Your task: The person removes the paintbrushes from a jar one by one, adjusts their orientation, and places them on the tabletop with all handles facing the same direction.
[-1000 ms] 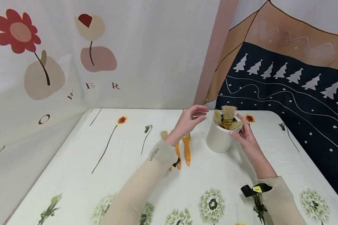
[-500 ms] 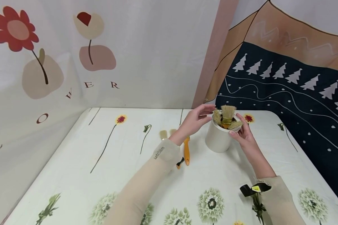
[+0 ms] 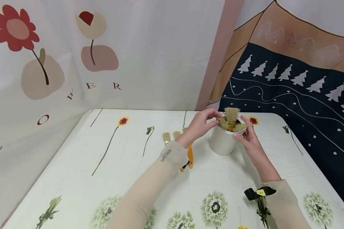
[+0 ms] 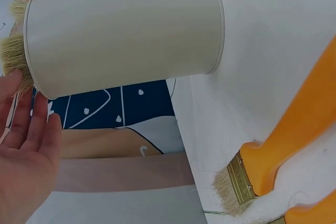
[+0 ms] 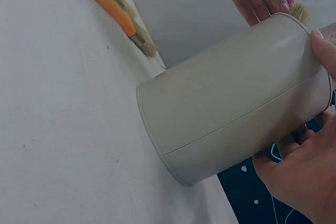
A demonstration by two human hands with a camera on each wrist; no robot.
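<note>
Left hand pinching a pale-bristled brush inside an off-white cylindrical can, right hand gripping the can near its rim, can on a white flower-printed surface, flat orange-handled brushes lying nearby.

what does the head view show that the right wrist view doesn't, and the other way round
Only the head view: the red flower print on the wall cloth, the row of white tree prints, and both sleeves.

Only the right wrist view: the straight seam running along the container's side.

Both: the pale container with bristles at its mouth, the right hand gripping it near the rim, the left hand at the mouth, and orange-handled brushes lying outside the container.
</note>
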